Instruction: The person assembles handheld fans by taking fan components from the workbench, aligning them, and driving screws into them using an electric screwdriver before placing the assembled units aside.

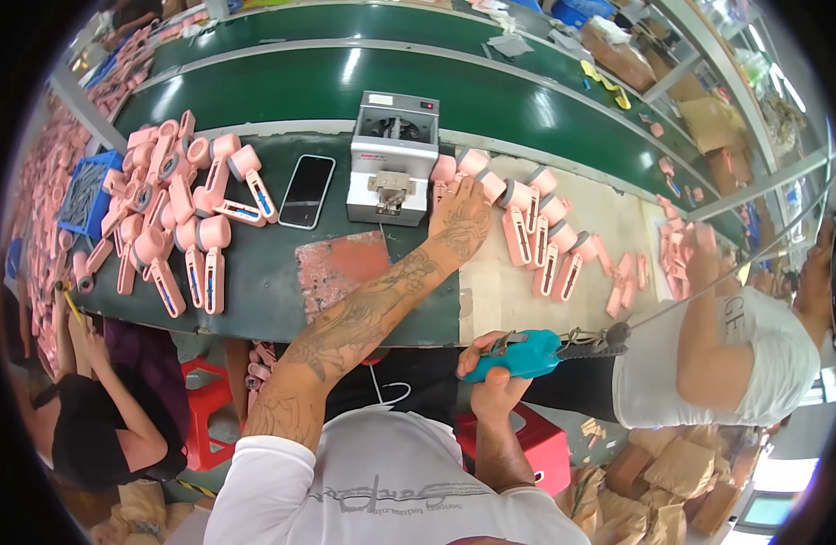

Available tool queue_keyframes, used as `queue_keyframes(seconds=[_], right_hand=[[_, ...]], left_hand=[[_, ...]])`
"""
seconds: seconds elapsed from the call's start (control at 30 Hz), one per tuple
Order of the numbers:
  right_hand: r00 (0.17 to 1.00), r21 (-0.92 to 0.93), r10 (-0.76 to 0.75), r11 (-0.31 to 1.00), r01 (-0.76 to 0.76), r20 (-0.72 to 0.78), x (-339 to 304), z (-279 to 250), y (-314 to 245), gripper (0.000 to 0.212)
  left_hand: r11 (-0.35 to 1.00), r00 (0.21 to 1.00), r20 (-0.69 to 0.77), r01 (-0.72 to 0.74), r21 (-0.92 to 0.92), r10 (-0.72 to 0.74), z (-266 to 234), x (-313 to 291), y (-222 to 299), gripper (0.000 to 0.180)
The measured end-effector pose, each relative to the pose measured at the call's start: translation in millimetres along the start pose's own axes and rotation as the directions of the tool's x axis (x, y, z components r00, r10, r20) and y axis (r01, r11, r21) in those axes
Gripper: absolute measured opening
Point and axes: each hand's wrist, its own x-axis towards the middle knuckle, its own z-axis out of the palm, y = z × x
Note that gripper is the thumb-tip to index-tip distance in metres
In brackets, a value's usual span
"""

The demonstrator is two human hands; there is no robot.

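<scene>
My left hand (459, 213) is stretched across the bench just right of a grey screw feeder (395, 159). Its fingers are bent around a pink round-headed part (443, 170), which they partly hide. Near the bench's front edge, my right hand (493, 386) is wrapped around a teal electric screwdriver (524, 354). A dark coiled cord runs from the tool up to the right. Beside my left hand lie several pink handled parts (545, 227) with round heads and slotted handles, on a sheet of cardboard (491, 300).
Left of the feeder are a phone (307, 193), a heap of pink parts (177, 204) and a blue bin (86, 195) of dark strips. A green conveyor (282, 86) runs behind. Co-workers sit at both sides, one in white (745, 363). Red stools (209, 409) stand below.
</scene>
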Motion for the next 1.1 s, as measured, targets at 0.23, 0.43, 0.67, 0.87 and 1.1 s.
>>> queue_keyframes(seconds=[0.23, 0.43, 0.67, 0.87, 1.1], right_hand=[[1.0, -0.011, -0.006, 1.0, 0.006, -0.004, 16, -7, 1, 0.078], [0.997, -0.004, -0.036, 0.999, 0.036, -0.064, 23, 6, 11, 0.071], [0.994, -0.099, 0.025, 0.995, -0.015, 0.104, 40, -3, 8, 0.054], [0.979, 0.175, 0.028, 0.982, -0.065, 0.202, 65, 28, 15, 0.069], [0.962, 0.218, -0.234, 0.955, 0.201, 0.141, 158, 106, 43, 0.059]], left_hand=[[0.992, 0.995, -0.102, -0.032, -0.123, 0.02, 25, -31, 6, 0.035], [0.953, 0.997, -0.083, -0.021, -0.302, -0.004, -16, -39, -8, 0.03], [0.728, 0.963, 0.091, 0.252, -0.638, -0.253, -119, -115, -32, 0.022], [0.854, 0.974, 0.146, 0.222, -0.47, -0.173, -107, -161, -77, 0.026], [0.836, 0.992, 0.005, 0.106, -0.538, -0.123, -96, -150, -107, 0.035]])
